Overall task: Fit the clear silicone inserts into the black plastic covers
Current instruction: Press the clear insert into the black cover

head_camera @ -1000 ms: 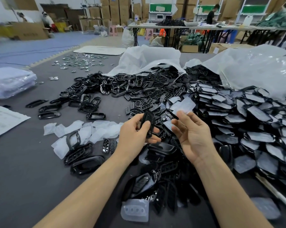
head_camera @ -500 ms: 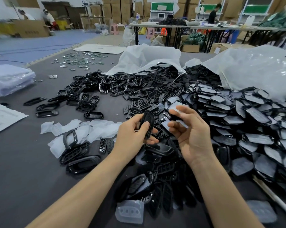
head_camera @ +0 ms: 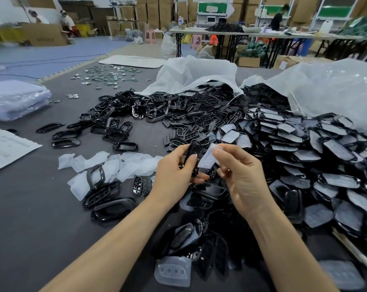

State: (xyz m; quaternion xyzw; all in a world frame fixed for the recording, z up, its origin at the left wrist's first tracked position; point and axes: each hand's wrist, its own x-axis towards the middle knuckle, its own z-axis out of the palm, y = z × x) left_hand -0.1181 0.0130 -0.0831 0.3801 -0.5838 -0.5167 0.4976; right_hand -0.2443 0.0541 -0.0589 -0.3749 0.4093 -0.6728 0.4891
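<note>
The left hand [head_camera: 176, 171] grips a black cover [head_camera: 194, 157], held upright with its long axis near-to-far. The right hand [head_camera: 241, 175] pinches a clear insert [head_camera: 207, 158] just right of the cover, touching its edge. The insert probably must go leftward into it.

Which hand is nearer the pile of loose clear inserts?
Left. The left hand, gripping a cover, is just right of the pile; the right hand, pinching an insert, is farther right.
</note>
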